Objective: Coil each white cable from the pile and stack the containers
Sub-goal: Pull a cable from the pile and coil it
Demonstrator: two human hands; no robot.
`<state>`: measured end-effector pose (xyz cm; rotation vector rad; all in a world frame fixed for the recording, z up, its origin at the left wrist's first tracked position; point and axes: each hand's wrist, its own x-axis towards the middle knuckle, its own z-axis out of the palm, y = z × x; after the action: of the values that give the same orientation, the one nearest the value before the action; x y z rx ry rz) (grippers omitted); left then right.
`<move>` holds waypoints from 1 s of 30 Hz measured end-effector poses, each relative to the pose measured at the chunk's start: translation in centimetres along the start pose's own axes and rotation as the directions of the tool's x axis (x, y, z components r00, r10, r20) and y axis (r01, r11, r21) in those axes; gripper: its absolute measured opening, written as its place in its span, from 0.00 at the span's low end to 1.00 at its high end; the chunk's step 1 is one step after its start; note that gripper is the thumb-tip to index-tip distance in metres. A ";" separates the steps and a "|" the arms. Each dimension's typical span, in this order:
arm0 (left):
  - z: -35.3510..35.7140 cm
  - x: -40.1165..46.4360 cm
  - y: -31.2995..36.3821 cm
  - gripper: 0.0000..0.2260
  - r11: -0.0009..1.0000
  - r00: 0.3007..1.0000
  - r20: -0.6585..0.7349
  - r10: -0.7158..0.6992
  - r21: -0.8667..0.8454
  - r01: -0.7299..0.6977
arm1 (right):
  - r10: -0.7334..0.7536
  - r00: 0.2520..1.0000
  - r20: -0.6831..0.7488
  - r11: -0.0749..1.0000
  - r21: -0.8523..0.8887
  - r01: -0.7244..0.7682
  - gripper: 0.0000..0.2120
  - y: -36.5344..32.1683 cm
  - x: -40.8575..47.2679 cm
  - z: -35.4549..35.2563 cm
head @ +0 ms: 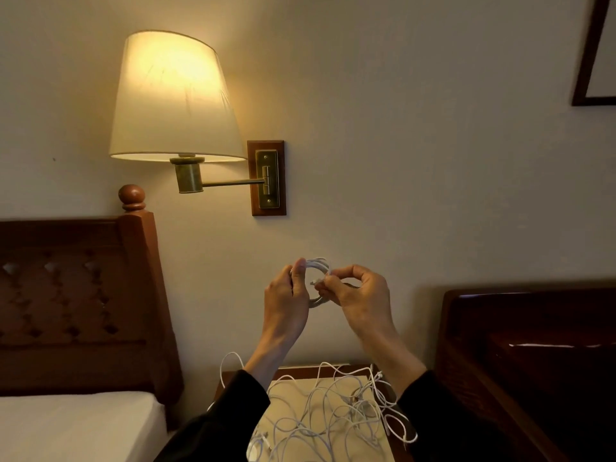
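In the head view, just below the middle of the frame, we hold a small coil of white cable (316, 281) up in front of the wall. Our left hand (286, 295) is closed around the left side of the loops, thumb on top. Our right hand (358, 293) is pinched together on the loose end of the same cable, where a small plug seems to sit, just at the coil's right edge. We judge this as the finishing step for this cable: tucking or wrapping the tail so the loops stay together.

At the bottom centre of the frame, between our dark sleeves, the pile of white cables (333, 411) lies tangled on the worktop (336, 370), with strands hanging over its left and right edges. No containers show in this view.

The risks we see: if the left hand loosens while the right works the tail, the loops could spring open and the coil undo itself. The strands draped over the worktop edges could slide off or snag a sleeve and drag the pile with them. Pulling the next cable from so dense a tangle could tighten knots.
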<state>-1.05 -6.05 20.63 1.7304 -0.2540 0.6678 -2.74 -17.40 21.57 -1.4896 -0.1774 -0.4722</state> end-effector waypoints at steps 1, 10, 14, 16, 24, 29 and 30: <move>0.0 -0.1 0.1 0.16 0.999 1.000 -0.002 -0.012 -0.030 0.012 | -0.078 0.996 -0.036 0.995 -0.060 0.075 0.04 0.5 -0.1 0.2; -0.5 -0.5 1.1 0.19 0.986 0.996 0.020 -0.090 -0.140 0.092 | -0.620 0.779 0.090 0.552 -0.655 0.515 0.07 2.7 0.6 -0.2; -0.3 -0.7 1.6 0.21 0.978 0.996 0.041 -0.078 -0.190 0.084 | -0.662 0.749 0.015 0.549 -0.670 0.499 0.10 2.1 0.8 -0.2; -0.3 -0.7 1.9 0.21 0.978 0.997 0.048 -0.065 -0.198 0.074 | -0.603 0.793 -0.086 0.672 -0.590 0.447 0.15 1.9 1.2 -0.2; -0.7 -0.5 2.3 0.21 0.981 0.998 0.044 -0.052 -0.182 0.059 | -0.386 0.908 0.163 0.874 -0.249 0.417 0.16 0.4 1.1 -0.6; -1.9 0.0 2.3 0.21 0.985 0.997 0.018 -0.078 -0.156 0.079 | -0.194 0.838 0.509 0.921 -0.200 0.335 0.18 -1.1 1.4 -3.2; -2.0 0.1 2.3 0.21 0.985 0.997 0.016 -0.080 -0.149 0.082 | -0.172 0.819 0.547 0.910 -0.231 0.346 0.19 -1.3 1.4 -3.4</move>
<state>-2.76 -4.77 22.83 1.5916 -0.2334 0.5665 -2.60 -21.04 23.05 -1.9075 -0.7766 -0.3156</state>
